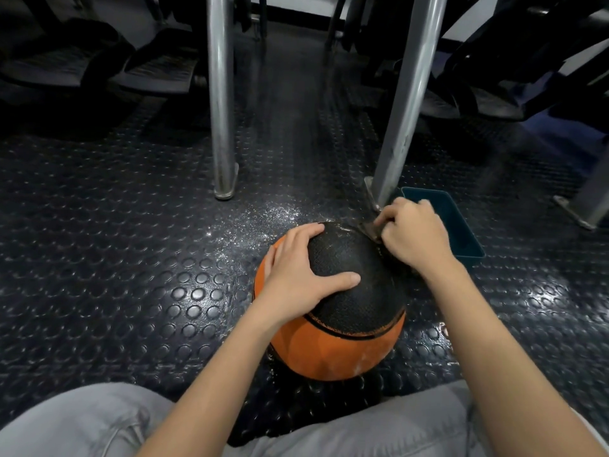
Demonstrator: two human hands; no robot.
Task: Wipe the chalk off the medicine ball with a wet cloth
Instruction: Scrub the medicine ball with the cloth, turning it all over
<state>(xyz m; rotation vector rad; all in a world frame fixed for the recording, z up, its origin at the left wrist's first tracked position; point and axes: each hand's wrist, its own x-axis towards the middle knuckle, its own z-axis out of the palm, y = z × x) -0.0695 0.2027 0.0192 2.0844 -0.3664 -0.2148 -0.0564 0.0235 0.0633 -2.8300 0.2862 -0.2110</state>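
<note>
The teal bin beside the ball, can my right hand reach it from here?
Probably yes. The teal bin sits open on the floor just past your right hand, nothing between them, though that hand grips the cloth on the medicine ball.

This place looks like a gym. The dark rubber floor with round raised studs [131,258] carries white chalk powder [263,219]. 1 upright silver metal post [221,94] and 1 slanted silver metal post [408,94] stand on it, with black ribbed footplates [158,70] behind and an orange and black rubber medicine ball [329,351] in front.
</note>
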